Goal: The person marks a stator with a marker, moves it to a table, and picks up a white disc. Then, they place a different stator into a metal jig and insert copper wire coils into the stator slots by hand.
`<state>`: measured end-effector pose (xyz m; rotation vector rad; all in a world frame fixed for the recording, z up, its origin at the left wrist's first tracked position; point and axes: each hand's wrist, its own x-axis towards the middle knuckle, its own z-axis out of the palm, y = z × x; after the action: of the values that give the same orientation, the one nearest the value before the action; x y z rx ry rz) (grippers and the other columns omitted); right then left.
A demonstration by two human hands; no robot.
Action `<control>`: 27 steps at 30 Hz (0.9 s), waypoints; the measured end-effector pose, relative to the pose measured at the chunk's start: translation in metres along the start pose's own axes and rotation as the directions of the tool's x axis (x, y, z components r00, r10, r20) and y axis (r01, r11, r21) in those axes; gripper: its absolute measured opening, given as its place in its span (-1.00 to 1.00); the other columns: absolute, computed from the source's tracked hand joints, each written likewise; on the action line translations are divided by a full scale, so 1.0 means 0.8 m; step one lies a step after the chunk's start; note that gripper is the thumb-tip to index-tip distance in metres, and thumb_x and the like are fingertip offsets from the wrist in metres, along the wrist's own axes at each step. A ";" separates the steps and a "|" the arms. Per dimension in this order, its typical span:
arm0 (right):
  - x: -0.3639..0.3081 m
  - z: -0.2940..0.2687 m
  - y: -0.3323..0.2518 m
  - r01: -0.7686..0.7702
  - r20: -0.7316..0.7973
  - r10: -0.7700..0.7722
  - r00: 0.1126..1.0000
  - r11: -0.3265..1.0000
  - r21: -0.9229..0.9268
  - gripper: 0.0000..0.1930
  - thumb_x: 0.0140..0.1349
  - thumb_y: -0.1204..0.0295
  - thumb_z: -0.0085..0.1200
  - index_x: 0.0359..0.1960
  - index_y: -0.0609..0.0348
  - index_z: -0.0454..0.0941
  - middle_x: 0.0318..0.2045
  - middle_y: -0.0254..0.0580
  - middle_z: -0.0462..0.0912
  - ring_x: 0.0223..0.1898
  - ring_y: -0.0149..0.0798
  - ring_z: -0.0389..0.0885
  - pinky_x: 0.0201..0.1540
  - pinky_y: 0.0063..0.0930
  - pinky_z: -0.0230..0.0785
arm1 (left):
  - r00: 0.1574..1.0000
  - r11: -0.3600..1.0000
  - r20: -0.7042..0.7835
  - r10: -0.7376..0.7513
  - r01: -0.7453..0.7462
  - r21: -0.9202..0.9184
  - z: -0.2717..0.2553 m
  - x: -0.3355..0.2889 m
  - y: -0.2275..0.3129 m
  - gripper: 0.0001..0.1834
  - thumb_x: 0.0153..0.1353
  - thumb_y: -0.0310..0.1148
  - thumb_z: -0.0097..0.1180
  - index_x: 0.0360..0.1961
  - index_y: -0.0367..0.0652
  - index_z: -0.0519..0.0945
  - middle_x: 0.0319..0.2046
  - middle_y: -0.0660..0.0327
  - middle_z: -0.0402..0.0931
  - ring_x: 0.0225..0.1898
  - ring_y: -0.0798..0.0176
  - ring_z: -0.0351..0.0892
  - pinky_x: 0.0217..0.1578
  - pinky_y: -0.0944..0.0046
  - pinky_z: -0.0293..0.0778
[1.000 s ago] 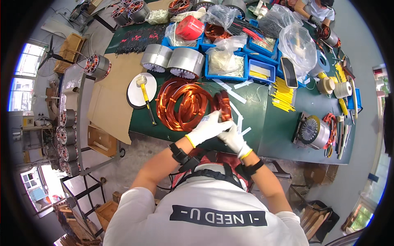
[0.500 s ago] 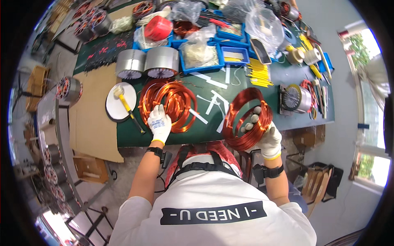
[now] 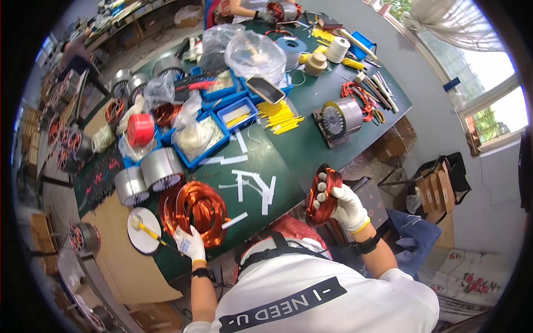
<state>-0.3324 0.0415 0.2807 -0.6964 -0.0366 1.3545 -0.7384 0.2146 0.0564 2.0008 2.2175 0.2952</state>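
My right hand (image 3: pixel 350 208), in a white work glove, is closed around a coil of copper wire (image 3: pixel 325 195), holding it up past the table's near edge. Its fingertips show through the middle of the loop. My left hand (image 3: pixel 190 243), gloved too, lies with thumb and fingers apart at the near edge of a pile of copper wire coils (image 3: pixel 206 208) on the green table. Just left of that hand, a yellow-and-black hammer (image 3: pixel 149 228) rests across a round white disc (image 3: pixel 139 220).
Silver motor stators (image 3: pixel 161 166) stand behind the coils. Blue bins (image 3: pixel 195 161), a phone (image 3: pixel 265 89) and yellow strips (image 3: pixel 278 117) lie farther back. White paper strips (image 3: pixel 240 185) are scattered mid-table. Another stator (image 3: pixel 340 119) sits at right. A co-worker's gloved hand (image 3: pixel 265 16) touches a wound stator beyond.
The view has turned to the right. The coil in my right hand is now seen narrower, more edge-on. My left hand has slid to the near edge of the coil pile.
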 end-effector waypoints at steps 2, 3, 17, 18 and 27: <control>0.008 0.000 -0.024 -0.077 0.008 0.077 0.997 0.996 0.045 -0.54 0.24 0.44 0.16 0.18 0.14 0.37 -0.24 -0.36 0.60 -0.38 -0.40 0.58 -0.20 -0.32 0.47 | 0.996 0.998 0.065 -0.054 0.055 -0.004 0.002 0.002 0.005 -0.38 0.26 -0.12 0.07 0.19 -0.37 0.33 0.10 -0.20 0.39 0.12 -0.18 0.43 0.13 -0.02 0.37; 0.013 0.004 -0.040 -0.068 0.068 0.063 0.996 0.996 0.063 -0.61 0.29 0.42 0.08 0.14 0.18 0.40 -0.32 -0.42 0.56 -0.57 -0.55 0.33 -0.45 -0.57 0.26 | 0.996 0.999 0.072 -0.047 0.047 -0.005 0.006 0.004 0.003 -0.38 0.27 -0.11 0.06 0.20 -0.36 0.33 0.12 -0.20 0.38 0.14 -0.19 0.42 0.13 -0.01 0.37; 0.341 -0.002 -0.371 0.137 -0.008 -0.157 0.988 0.880 -0.455 -0.83 0.28 0.47 0.01 -0.14 0.25 0.46 -0.40 -0.22 0.58 -0.42 -0.28 0.53 -0.21 -0.32 0.45 | 0.973 0.979 0.115 -0.201 0.196 0.058 0.000 0.017 0.033 -0.42 0.24 -0.21 0.09 0.20 -0.34 0.35 0.13 -0.13 0.41 0.13 -0.13 0.44 0.14 0.04 0.38; 0.387 -0.048 -0.376 0.245 0.143 -0.227 0.963 0.530 -0.812 -0.86 0.23 0.51 0.01 -0.20 0.25 0.47 -0.44 -0.19 0.56 -0.42 -0.25 0.54 -0.21 -0.30 0.45 | 0.976 0.979 0.074 -0.206 0.205 0.022 0.001 0.017 0.037 -0.47 0.19 -0.26 0.13 0.14 -0.33 0.42 0.07 -0.14 0.47 0.07 -0.13 0.49 0.10 0.04 0.40; 0.601 -0.155 -0.291 0.310 0.003 0.398 0.917 -0.710 -0.633 -0.75 0.10 0.62 0.03 -0.16 0.21 0.59 -0.26 0.07 0.63 -0.17 0.06 0.63 -0.02 -0.23 0.49 | 0.932 0.932 0.037 -0.360 0.361 -0.022 -0.024 -0.014 0.055 -0.42 0.26 -0.06 0.09 0.21 -0.17 0.44 0.03 -0.11 0.50 0.06 -0.16 0.49 0.08 0.02 0.42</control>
<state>0.0415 0.4086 0.1178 -2.1934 -2.3100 0.9909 -0.6993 0.2067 0.0851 1.5266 2.4821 0.2450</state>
